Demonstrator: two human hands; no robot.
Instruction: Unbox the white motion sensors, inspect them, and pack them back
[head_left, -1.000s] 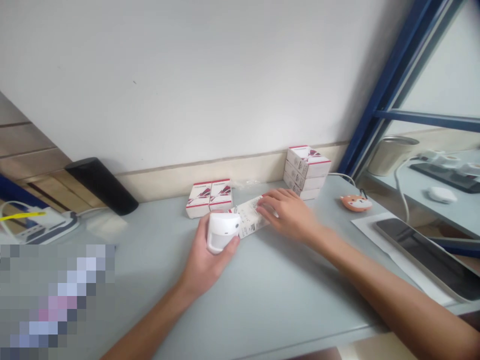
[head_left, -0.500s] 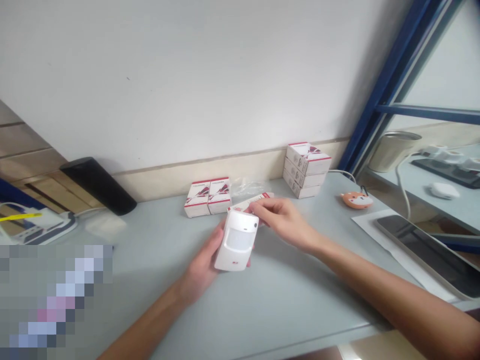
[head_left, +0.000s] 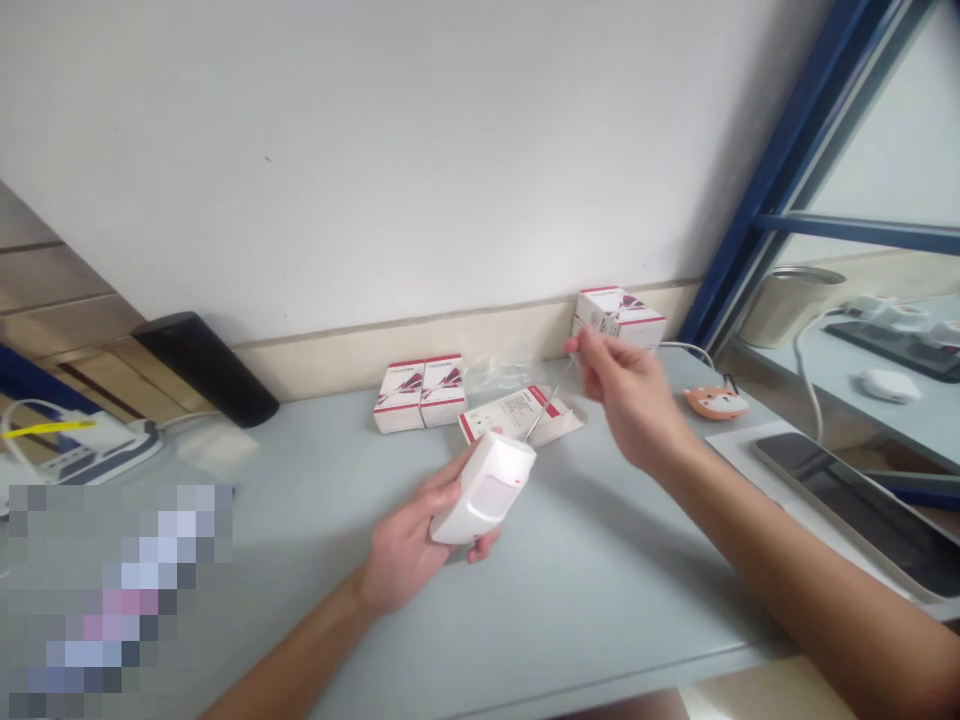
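A white motion sensor (head_left: pixel 491 490) is tilted above the table in my left hand (head_left: pixel 416 530), whose fingers wrap round its sides and back. From its top end a thin metal antenna (head_left: pixel 541 415) runs up and to the right. The antenna's far tip lies in the pinched fingers of my right hand (head_left: pixel 619 390). Behind the sensor, an open red-and-white carton (head_left: pixel 514 415) lies flat on the table, partly covered by the sensor and the antenna.
Two small red-and-white boxes (head_left: pixel 420 393) sit against the wall beside crumpled clear plastic (head_left: pixel 502 373). More boxes (head_left: pixel 622 312) are stacked behind my right hand. An orange case (head_left: pixel 716 402) and a phone (head_left: pixel 855 505) lie at right. A black cylinder (head_left: pixel 206 368) leans at left.
My right hand has moved up and right from the sensor's top, and the antenna now shows drawn out between them. My left hand has turned and tilted the sensor, uncovering more of the carton.
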